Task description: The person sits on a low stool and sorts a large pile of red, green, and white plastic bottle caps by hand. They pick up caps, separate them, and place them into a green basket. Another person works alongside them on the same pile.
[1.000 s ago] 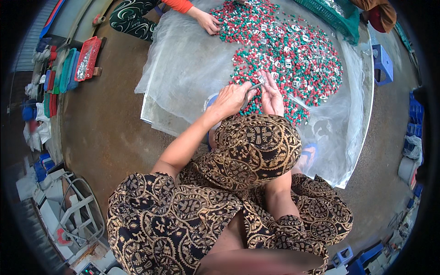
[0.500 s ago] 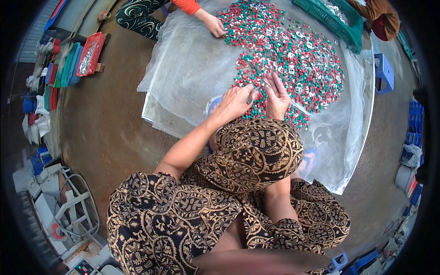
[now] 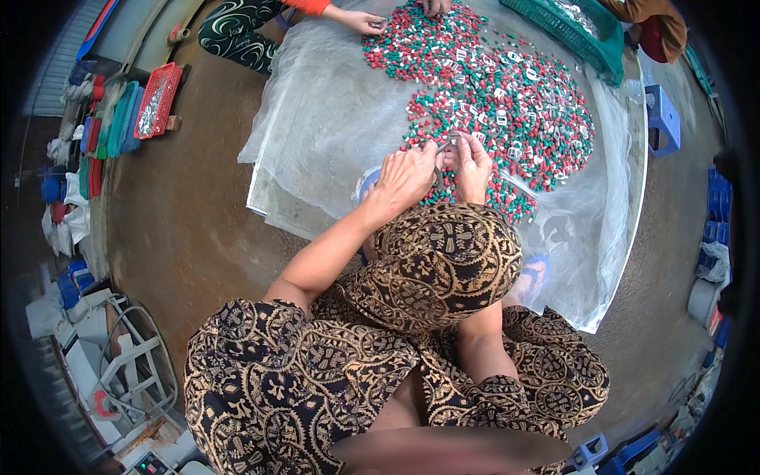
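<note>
My left hand (image 3: 405, 176) is closed around a small dark metal hand tool (image 3: 440, 178), perhaps pliers or scissors; its kind is not clear. Across from it, my right hand (image 3: 472, 165) pinches a small silvery metal piece (image 3: 453, 139) between thumb and fingers. Both hands nearly meet over the near edge of a wide pile of small red, green and white pieces (image 3: 546, 142). Among these lie several flat silvery loops like buckles (image 3: 501, 118). The pile rests on a low table covered with a translucent sheet (image 3: 317, 150).
Beyond the table, another person's hand (image 3: 360, 22) with an orange sleeve holds something small, with a second hand (image 3: 435, 6) over the pile. A green basket (image 3: 582, 47) stands far right, near a blue stool (image 3: 663, 119). A red basket (image 3: 158, 99) is on the left.
My hands have come closer together, the right fingers curling in around the metal piece and the tool tilting between them. The other person's hand has lifted from the pile, and another hand has appeared.
</note>
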Available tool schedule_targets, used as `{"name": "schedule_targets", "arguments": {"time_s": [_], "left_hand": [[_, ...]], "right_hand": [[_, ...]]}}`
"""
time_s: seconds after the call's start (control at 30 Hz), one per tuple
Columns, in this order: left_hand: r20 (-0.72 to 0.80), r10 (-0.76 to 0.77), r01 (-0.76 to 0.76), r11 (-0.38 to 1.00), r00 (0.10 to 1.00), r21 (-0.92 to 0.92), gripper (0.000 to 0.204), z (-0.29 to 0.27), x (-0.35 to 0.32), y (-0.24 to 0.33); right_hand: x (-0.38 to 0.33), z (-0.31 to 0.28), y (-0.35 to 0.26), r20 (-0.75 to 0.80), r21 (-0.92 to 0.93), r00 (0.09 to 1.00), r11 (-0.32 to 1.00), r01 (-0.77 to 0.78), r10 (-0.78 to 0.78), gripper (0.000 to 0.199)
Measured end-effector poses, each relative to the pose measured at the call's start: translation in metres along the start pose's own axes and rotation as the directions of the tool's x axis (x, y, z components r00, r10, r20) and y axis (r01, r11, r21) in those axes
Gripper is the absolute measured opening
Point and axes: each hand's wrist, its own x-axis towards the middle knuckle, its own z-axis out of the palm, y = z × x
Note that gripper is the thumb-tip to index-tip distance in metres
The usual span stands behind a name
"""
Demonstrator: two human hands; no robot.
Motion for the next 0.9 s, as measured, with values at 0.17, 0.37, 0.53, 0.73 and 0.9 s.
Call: {"name": "schedule_targets", "arguments": {"time_s": [0.17, 0.37, 0.53, 0.73, 0.9], "left_hand": [[-0.001, 0.076, -0.076, 0.997, 0.997, -0.014, 0.018, 0.002, -0.001, -0.01], [-0.039, 0.215, -0.218, 0.973, 0.976, -0.073, 0.017, 0.004, 0.004, -0.037], [0.176, 0.055, -0.062, 0.998, 0.983, 0.03, 0.018, 0.003, 0.002, -0.033], [0.263, 0.092, -0.099, 0.995, 0.96, 0.014, 0.021, -0.027, 0.014, -0.024], [0.133, 0.117, -0.114, 0.993, 0.984, -0.026, 0.021, -0.036, 0.014, -0.018]], "right_hand": [[-0.002, 0.002, 0.001, -0.02, 0.191, 0.999, 0.981, -0.044, 0.049, 0.018], [-0.003, 0.011, 0.003, -0.025, 0.139, 0.996, 0.987, -0.081, 0.086, 0.021], [0.006, -0.006, 0.011, 0.167, 0.013, 0.959, 0.973, -0.232, 0.227, 0.029], [0.013, -0.04, 0.022, 0.413, 0.654, 0.871, 0.579, -0.488, 0.267, 0.039], [0.014, -0.039, 0.012, 0.083, 0.709, 0.95, 0.652, -0.269, 0.301, 0.036]]}}
